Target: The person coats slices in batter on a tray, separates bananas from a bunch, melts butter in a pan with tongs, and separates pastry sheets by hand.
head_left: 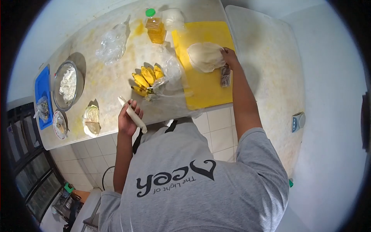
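My left hand [128, 120] is closed around a long, pale, slender roll [133, 115], which slants past the table's front edge. Whether it is rolled pastry or something else I cannot tell. At the yellow cutting board [205, 94], my right hand [230, 58] pinches the right edge of a thin, round, pale pastry sheet [205, 57]. Whether more sheets lie under it is hidden. Just below that hand, a small clear packet with dark brown contents [225, 76] rests on the board. A bunch of yellow bananas [145, 79] lies between my hands, partly beside crumpled clear plastic [170, 75].
An oil bottle with a green cap [155, 31] stands at the back. To the left are a bowl of white shreds [68, 85], a cut cabbage [91, 120], a small dish [60, 124] and a blue tray [47, 116]. A scale [298, 122] sits at far right.
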`<state>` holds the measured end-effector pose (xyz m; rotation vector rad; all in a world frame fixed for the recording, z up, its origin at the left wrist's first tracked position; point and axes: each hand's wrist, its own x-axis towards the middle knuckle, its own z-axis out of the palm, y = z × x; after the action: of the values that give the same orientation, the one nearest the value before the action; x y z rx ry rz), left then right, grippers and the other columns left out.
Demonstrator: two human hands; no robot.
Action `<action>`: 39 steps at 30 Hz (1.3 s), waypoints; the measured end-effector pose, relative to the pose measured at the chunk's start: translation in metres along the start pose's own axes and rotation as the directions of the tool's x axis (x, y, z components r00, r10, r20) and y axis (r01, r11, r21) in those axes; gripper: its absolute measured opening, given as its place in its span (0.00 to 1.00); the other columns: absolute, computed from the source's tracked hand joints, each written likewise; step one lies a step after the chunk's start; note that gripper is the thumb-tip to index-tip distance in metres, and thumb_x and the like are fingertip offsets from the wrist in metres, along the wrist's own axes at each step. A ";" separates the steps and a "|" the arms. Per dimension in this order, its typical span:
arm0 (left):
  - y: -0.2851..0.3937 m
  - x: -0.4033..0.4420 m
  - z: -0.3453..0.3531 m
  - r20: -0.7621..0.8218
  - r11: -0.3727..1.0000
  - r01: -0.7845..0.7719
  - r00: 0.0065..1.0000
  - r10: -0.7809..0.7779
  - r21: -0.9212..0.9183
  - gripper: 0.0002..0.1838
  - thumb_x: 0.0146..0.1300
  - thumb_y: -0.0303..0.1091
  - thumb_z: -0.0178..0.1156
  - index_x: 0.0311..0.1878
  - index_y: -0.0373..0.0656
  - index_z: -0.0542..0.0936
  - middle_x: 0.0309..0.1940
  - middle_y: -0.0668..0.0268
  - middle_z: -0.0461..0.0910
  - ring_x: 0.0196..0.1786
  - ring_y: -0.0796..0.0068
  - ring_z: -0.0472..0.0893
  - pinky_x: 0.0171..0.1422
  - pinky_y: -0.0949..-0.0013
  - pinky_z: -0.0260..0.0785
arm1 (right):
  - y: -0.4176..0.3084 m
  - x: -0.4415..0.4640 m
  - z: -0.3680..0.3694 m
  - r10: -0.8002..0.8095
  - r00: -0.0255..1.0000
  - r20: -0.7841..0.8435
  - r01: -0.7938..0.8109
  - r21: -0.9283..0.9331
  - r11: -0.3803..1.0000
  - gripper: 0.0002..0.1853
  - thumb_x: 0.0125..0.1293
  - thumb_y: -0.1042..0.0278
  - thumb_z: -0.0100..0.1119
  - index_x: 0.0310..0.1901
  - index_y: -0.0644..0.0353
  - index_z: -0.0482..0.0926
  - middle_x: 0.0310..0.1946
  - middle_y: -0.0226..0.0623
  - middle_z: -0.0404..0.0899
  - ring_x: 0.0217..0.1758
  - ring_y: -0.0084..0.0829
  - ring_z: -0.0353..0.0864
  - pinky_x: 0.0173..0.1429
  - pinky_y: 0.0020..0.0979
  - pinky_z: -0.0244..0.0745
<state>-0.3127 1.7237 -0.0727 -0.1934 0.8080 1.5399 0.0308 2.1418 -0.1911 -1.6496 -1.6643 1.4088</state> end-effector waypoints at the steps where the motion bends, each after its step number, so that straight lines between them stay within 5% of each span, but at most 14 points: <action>1: 0.000 -0.006 0.010 -0.074 1.000 -0.007 0.997 0.008 0.015 0.12 0.66 0.41 0.50 0.50 0.49 0.69 0.42 0.71 0.75 0.37 0.73 0.73 0.54 0.62 0.69 | 0.015 0.009 0.000 -0.003 1.000 0.000 0.003 -0.059 0.998 0.22 0.64 0.54 0.57 0.52 0.62 0.74 0.41 0.36 0.79 0.40 0.29 0.80 0.41 0.30 0.74; 4: -0.005 -0.010 0.015 -0.142 1.000 -0.016 0.990 0.019 0.024 0.13 0.66 0.42 0.50 0.51 0.49 0.69 0.42 0.70 0.76 0.37 0.74 0.73 0.53 0.63 0.69 | -0.025 -0.015 -0.004 -0.062 0.995 -0.080 0.028 -0.370 0.928 0.27 0.60 0.53 0.60 0.58 0.57 0.71 0.47 0.45 0.78 0.49 0.35 0.79 0.48 0.34 0.74; 7: -0.010 -0.008 0.018 -0.126 0.999 -0.018 0.992 0.021 0.027 0.14 0.66 0.42 0.50 0.52 0.48 0.69 0.42 0.70 0.76 0.36 0.74 0.73 0.52 0.64 0.69 | -0.050 -0.024 -0.010 -0.040 0.999 -0.005 0.035 -0.340 0.940 0.27 0.58 0.55 0.64 0.57 0.55 0.72 0.44 0.42 0.79 0.46 0.33 0.80 0.48 0.35 0.76; 10: -0.010 -0.008 0.018 -0.126 0.998 -0.034 0.991 0.040 0.054 0.15 0.66 0.42 0.51 0.53 0.47 0.69 0.42 0.70 0.76 0.36 0.74 0.74 0.50 0.65 0.69 | -0.057 -0.023 -0.018 0.021 0.997 0.077 -0.015 -0.078 0.997 0.29 0.55 0.57 0.68 0.57 0.55 0.72 0.42 0.39 0.79 0.42 0.31 0.80 0.47 0.34 0.77; 15: -0.004 -0.010 0.020 -0.145 0.996 -0.046 0.988 0.056 0.072 0.15 0.66 0.42 0.51 0.53 0.47 0.68 0.42 0.69 0.76 0.36 0.73 0.74 0.48 0.66 0.69 | -0.073 -0.030 -0.032 0.048 0.997 0.066 -0.041 -0.113 0.993 0.30 0.53 0.57 0.70 0.58 0.53 0.72 0.42 0.33 0.79 0.42 0.28 0.79 0.45 0.34 0.78; 19: 0.001 -0.010 0.008 -0.002 0.996 -0.045 0.999 0.045 0.080 0.15 0.66 0.41 0.51 0.52 0.46 0.68 0.41 0.69 0.76 0.37 0.73 0.74 0.49 0.66 0.69 | -0.057 -0.010 -0.043 0.071 0.997 0.019 -0.065 -0.215 0.975 0.29 0.52 0.56 0.69 0.56 0.52 0.73 0.43 0.33 0.79 0.45 0.29 0.78 0.47 0.34 0.76; 21: 0.005 -0.009 0.001 0.110 0.998 -0.033 0.994 0.028 0.049 0.15 0.66 0.41 0.51 0.52 0.46 0.68 0.41 0.69 0.76 0.37 0.72 0.74 0.49 0.66 0.69 | -0.055 -0.019 -0.030 -0.248 0.959 -0.138 0.148 -0.500 0.853 0.25 0.52 0.57 0.68 0.53 0.52 0.75 0.43 0.34 0.79 0.46 0.31 0.78 0.48 0.34 0.75; 22: 0.005 -0.011 0.001 -0.064 0.999 -0.032 0.997 0.034 0.030 0.15 0.66 0.40 0.51 0.52 0.45 0.69 0.42 0.69 0.76 0.38 0.72 0.75 0.49 0.66 0.69 | -0.058 -0.024 -0.022 -0.420 0.890 -0.177 0.222 -0.636 0.739 0.24 0.53 0.58 0.67 0.52 0.52 0.76 0.43 0.35 0.79 0.46 0.32 0.78 0.48 0.33 0.75; 25: 0.009 -0.015 -0.008 -0.085 0.998 -0.043 0.995 0.048 0.050 0.15 0.65 0.40 0.51 0.52 0.45 0.69 0.42 0.68 0.76 0.39 0.71 0.76 0.50 0.64 0.70 | -0.104 -0.095 0.047 -0.636 0.738 -0.225 0.507 -0.438 0.743 0.14 0.53 0.64 0.64 0.43 0.52 0.79 0.38 0.33 0.80 0.42 0.37 0.79 0.48 0.35 0.75; 28: 0.013 -0.019 -0.016 -0.121 0.997 -0.034 0.992 0.042 0.065 0.15 0.66 0.40 0.51 0.52 0.45 0.69 0.43 0.68 0.75 0.40 0.71 0.76 0.51 0.63 0.70 | -0.127 -0.186 0.127 -0.657 0.747 0.100 0.660 -0.231 0.715 0.10 0.53 0.66 0.63 0.38 0.52 0.81 0.30 0.36 0.79 0.32 0.39 0.79 0.42 0.38 0.75; 29: 0.014 -0.021 -0.012 -0.139 0.996 -0.038 0.989 0.049 0.075 0.15 0.66 0.41 0.51 0.51 0.44 0.69 0.42 0.69 0.75 0.40 0.72 0.75 0.51 0.63 0.69 | -0.132 -0.215 0.144 -0.512 0.816 0.269 0.546 -0.066 0.835 0.11 0.52 0.65 0.64 0.39 0.51 0.81 0.33 0.36 0.79 0.35 0.39 0.79 0.41 0.37 0.75; 31: 0.019 -0.024 -0.011 -0.157 0.998 -0.030 0.987 0.040 0.062 0.15 0.66 0.41 0.50 0.51 0.43 0.69 0.42 0.68 0.75 0.41 0.72 0.75 0.54 0.60 0.68 | -0.116 -0.245 0.181 -0.740 0.634 0.224 0.773 -0.216 0.597 0.15 0.50 0.59 0.67 0.41 0.49 0.80 0.35 0.37 0.79 0.40 0.38 0.78 0.41 0.38 0.75; 34: 0.025 -0.021 -0.024 -0.069 0.998 0.000 0.998 0.004 0.058 0.15 0.65 0.39 0.50 0.51 0.42 0.69 0.43 0.67 0.76 0.42 0.72 0.76 0.55 0.59 0.68 | -0.128 -0.271 0.207 -0.777 0.532 0.337 0.836 -0.358 0.417 0.20 0.49 0.54 0.68 0.43 0.50 0.80 0.37 0.38 0.78 0.44 0.38 0.76 0.41 0.41 0.75; 39: 0.039 -0.019 -0.031 -0.031 0.992 0.054 0.998 -0.051 0.113 0.20 0.64 0.37 0.49 0.57 0.40 0.67 0.51 0.62 0.75 0.47 0.67 0.77 0.63 0.50 0.65 | -0.141 -0.267 0.225 -0.399 0.715 0.574 0.697 -0.539 0.473 0.17 0.59 0.48 0.55 0.31 0.54 0.80 0.28 0.41 0.79 0.36 0.42 0.80 0.39 0.43 0.74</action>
<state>-0.3568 1.6927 -0.0702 -0.1515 0.9043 1.4400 -0.1689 1.8471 -0.0700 -0.9007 -2.9437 0.7343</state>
